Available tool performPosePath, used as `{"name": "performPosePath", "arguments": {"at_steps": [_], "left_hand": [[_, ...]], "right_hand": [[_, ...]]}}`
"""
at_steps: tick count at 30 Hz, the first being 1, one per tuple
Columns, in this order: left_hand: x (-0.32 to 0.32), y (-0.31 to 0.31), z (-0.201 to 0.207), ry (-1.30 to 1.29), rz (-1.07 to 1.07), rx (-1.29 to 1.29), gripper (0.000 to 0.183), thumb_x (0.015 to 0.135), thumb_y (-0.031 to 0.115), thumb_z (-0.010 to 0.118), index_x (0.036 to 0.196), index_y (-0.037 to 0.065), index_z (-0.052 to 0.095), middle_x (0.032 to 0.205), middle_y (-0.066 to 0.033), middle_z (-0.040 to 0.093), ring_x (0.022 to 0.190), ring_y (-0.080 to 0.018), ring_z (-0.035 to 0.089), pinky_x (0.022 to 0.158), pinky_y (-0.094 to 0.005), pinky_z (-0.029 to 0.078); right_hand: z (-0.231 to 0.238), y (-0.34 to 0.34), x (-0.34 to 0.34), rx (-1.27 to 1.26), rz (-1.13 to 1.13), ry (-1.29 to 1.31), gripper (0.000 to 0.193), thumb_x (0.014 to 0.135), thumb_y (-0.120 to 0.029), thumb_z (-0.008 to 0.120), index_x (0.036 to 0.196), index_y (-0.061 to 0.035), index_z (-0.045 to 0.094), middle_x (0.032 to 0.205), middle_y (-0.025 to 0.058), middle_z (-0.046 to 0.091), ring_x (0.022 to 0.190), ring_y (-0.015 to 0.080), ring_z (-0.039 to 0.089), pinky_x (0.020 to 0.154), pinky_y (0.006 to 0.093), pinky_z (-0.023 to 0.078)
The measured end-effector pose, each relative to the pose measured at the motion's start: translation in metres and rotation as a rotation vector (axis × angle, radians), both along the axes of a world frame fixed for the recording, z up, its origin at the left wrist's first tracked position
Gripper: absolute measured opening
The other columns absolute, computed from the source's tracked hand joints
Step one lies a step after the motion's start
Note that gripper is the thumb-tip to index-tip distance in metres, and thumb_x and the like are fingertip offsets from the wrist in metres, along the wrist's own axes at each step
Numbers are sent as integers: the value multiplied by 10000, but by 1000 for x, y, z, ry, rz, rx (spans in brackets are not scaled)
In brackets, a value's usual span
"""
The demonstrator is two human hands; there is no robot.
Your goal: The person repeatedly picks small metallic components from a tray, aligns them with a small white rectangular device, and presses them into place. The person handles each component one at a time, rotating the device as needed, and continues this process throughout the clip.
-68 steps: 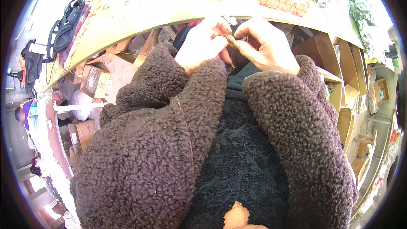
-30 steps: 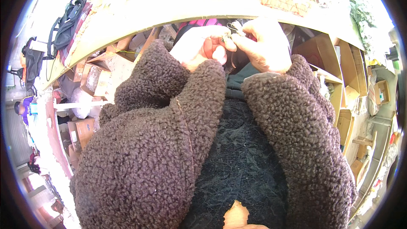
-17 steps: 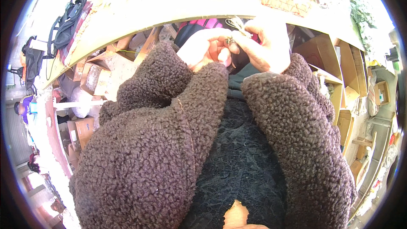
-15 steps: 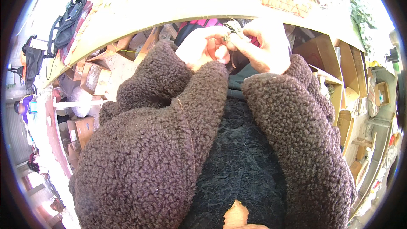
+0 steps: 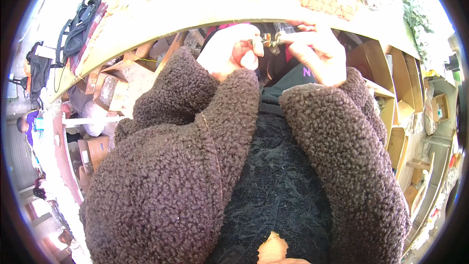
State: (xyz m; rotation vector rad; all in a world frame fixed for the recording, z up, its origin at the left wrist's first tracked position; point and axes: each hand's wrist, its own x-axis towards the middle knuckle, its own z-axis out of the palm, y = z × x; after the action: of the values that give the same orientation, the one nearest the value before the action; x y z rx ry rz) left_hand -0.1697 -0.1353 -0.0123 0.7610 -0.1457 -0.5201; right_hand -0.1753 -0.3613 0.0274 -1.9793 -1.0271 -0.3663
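Just past the near edge of a bright table, my two hands meet over a small item with a shiny golden part and pale, stringy bits. My left hand is closed, thumb and fingertips pinching its left end. My right hand has its thumb and fingers at the right end, where a small wispy tangle shows. Glare and the fingers partly hide the item, so its exact kind is unclear. Both forearms are in brown fleecy sleeves.
The overexposed table curves across the top, with orange mesh-like material on it. A black strapped bag lies at its left end. Open cardboard boxes stand below it. Another person is at far left.
My right hand has moved slightly right and its fingers have straightened. More of the small item now shows between the hands, including its golden part. My left hand has shifted slightly left.
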Motion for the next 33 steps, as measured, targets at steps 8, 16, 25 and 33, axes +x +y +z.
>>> {"name": "performPosePath", "arguments": {"at_steps": [8, 16, 25, 33], "left_hand": [[-2, -4, 9, -314, -8, 154, 171, 870, 119, 526, 965, -22, 541, 771, -171, 623, 530, -160, 561, 473, -225, 457], [-4, -5, 12, -380, 22, 201, 135, 865, 84, 519, 951, -16, 543, 767, -146, 624, 571, -150, 585, 477, -220, 466], [-10, -8, 17, -330, 73, 328, 130, 878, 74, 528, 957, -26, 551, 757, -144, 628, 529, -138, 580, 448, -210, 458], [5, 1, 3, -257, -172, 103, 338, 907, 194, 553, 1135, -47, 492, 882, -188, 617, 654, -215, 643, 506, -282, 538]], "right_hand": [[-4, 11, 12, 113, 54, 365, 406, 866, -229, 634, 1200, -19, 539, 1136, 136, 587, 1010, 217, 572, 886, 352, 464], [-22, 17, 16, 219, 239, 944, 260, 905, -227, 586, 1076, -32, 616, 955, 36, 622, 912, 112, 555, 844, 277, 434], [-18, 13, 11, 179, 49, 750, 201, 855, -226, 651, 944, -46, 638, 888, 13, 610, 832, 90, 546, 784, 242, 427], [-8, 20, 1, -135, -88, -410, 173, 733, -93, 708, 891, -72, 641, 792, 40, 588, 768, 214, 549, 701, 322, 429]]}}
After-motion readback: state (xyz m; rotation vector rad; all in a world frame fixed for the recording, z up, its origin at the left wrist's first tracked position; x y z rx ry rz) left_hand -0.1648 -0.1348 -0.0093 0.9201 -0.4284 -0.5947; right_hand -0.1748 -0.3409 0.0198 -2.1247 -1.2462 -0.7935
